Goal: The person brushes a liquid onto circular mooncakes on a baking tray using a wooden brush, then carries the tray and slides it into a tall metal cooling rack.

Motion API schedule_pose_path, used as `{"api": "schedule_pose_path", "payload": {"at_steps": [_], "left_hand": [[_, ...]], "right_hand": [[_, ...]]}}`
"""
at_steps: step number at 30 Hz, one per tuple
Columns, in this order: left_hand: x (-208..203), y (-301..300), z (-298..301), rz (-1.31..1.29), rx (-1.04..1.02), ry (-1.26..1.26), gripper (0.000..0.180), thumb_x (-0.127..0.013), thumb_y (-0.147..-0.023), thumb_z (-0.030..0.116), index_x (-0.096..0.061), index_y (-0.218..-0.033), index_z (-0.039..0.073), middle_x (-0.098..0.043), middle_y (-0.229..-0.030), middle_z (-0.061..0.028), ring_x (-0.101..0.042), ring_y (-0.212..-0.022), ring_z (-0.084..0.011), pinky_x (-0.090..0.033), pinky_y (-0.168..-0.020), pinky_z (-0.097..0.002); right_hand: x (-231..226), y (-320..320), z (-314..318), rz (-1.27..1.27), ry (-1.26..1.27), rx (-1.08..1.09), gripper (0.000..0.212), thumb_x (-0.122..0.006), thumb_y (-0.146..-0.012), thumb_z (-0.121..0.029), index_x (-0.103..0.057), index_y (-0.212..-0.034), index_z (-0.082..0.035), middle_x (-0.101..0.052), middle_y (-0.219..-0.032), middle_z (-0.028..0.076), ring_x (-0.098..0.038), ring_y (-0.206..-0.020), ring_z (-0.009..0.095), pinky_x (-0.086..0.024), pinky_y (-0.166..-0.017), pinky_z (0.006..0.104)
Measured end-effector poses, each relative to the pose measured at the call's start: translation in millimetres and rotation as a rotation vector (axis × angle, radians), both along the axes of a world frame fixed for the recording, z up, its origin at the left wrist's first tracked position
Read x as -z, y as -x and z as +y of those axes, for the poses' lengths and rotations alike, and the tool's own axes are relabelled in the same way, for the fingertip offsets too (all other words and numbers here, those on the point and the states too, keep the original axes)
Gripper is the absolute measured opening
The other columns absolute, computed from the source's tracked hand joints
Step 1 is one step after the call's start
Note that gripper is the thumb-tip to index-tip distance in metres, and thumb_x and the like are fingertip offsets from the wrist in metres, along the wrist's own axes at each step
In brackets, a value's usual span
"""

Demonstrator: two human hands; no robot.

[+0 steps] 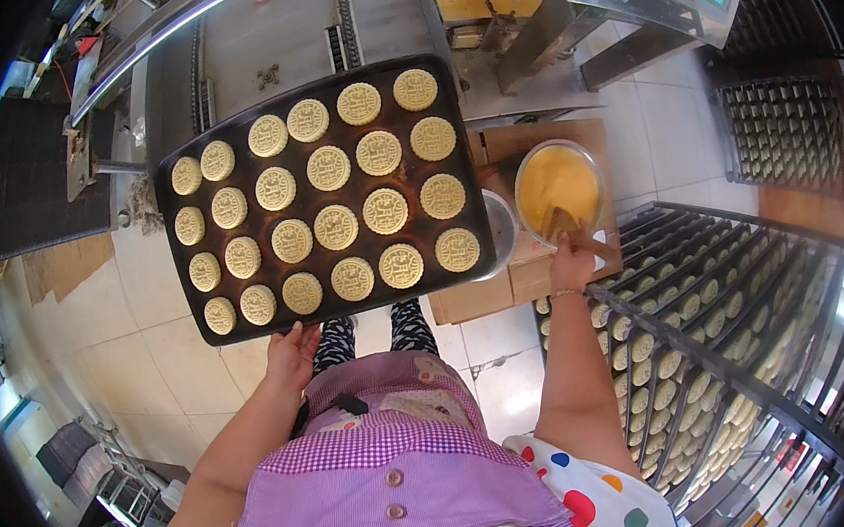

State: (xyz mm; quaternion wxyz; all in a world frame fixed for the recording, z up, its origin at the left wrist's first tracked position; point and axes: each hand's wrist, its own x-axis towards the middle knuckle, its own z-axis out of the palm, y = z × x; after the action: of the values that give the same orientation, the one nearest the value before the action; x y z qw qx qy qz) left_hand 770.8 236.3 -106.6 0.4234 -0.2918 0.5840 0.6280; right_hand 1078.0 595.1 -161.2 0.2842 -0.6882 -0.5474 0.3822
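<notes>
A dark baking tray (341, 275) carries several rows of round, pale yellow stamped pastries (336, 227). My left hand (291, 352) grips the tray's near edge from below, its fingers partly hidden under the rim. The tray's far side lies over a metal conveyor machine (263, 19). To the right of the tray, my right hand (571, 267) is closed on a pastry brush (564, 222), whose handle sticks out to the right. The brush head dips into a round bowl (519, 197) of thick yellow liquid (557, 175).
The bowl stands on cardboard boxes (479, 299), beside a clear container (501, 235) partly covered by the tray. A black rack (716, 339) loaded with trays of pastries stands close at my right. Another loaded rack (790, 130) is farther off. Pale floor tiles (167, 367) lie at the left.
</notes>
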Motion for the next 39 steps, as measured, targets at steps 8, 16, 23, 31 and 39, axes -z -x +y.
{"api": "schedule_pose_path", "payload": {"at_steps": [8,16,23,31,39], "left_hand": [[8,-2,-15,-0.070,-0.023,0.007,0.014,-0.047,-0.091,0.004,-0.043,-0.104,-0.001,-0.058,-0.095,-0.0135,-0.062,-0.083,-0.0251,-0.055,-0.071,-0.0345],[-18,29,-53,-0.276,0.369,-0.009,0.009,-0.046,-0.093,0.009,-0.042,-0.099,0.005,-0.055,-0.093,-0.0116,-0.061,-0.082,-0.0247,-0.053,-0.070,-0.0365],[-31,63,-104,-0.091,0.397,0.039,0.009,-0.047,-0.090,0.003,-0.043,-0.098,0.004,-0.054,-0.092,-0.0103,-0.061,-0.080,-0.0204,-0.054,-0.069,-0.0296],[-31,92,-155,-0.031,0.406,0.159,0.013,-0.051,-0.088,0.003,-0.045,-0.099,0.002,-0.054,-0.091,-0.0103,-0.060,-0.080,-0.0188,-0.052,-0.068,-0.0277],[-23,106,-185,-0.036,0.341,0.155,0.014,-0.052,-0.088,0.004,-0.045,-0.101,0.002,-0.055,-0.090,-0.0105,-0.060,-0.079,-0.0182,-0.050,-0.068,-0.0269]], "right_hand": [[-72,10,-21,-0.056,0.078,-0.264,0.047,-0.061,-0.078,-0.010,-0.049,-0.124,-0.007,-0.061,-0.103,0.014,-0.063,-0.088,0.027,-0.052,-0.069,0.0354],[-135,248,-78,0.784,0.394,-0.255,0.050,-0.059,-0.080,-0.004,-0.044,-0.128,-0.007,-0.059,-0.109,0.005,-0.060,-0.088,0.015,-0.053,-0.060,0.0255],[-104,425,-115,0.753,0.363,-0.490,0.049,-0.054,-0.083,-0.002,-0.042,-0.130,-0.006,-0.056,-0.110,0.010,-0.062,-0.084,0.019,-0.056,-0.052,0.0270],[-81,350,-12,0.265,-0.062,-0.361,0.030,-0.056,-0.077,-0.006,-0.058,-0.107,0.001,-0.063,-0.092,0.011,-0.064,-0.069,0.019,-0.054,-0.050,0.0300],[-95,482,-149,0.612,0.278,-0.601,0.050,-0.053,-0.079,-0.003,-0.043,-0.127,-0.005,-0.057,-0.109,0.010,-0.061,-0.086,0.017,-0.056,-0.053,0.0283]]}}
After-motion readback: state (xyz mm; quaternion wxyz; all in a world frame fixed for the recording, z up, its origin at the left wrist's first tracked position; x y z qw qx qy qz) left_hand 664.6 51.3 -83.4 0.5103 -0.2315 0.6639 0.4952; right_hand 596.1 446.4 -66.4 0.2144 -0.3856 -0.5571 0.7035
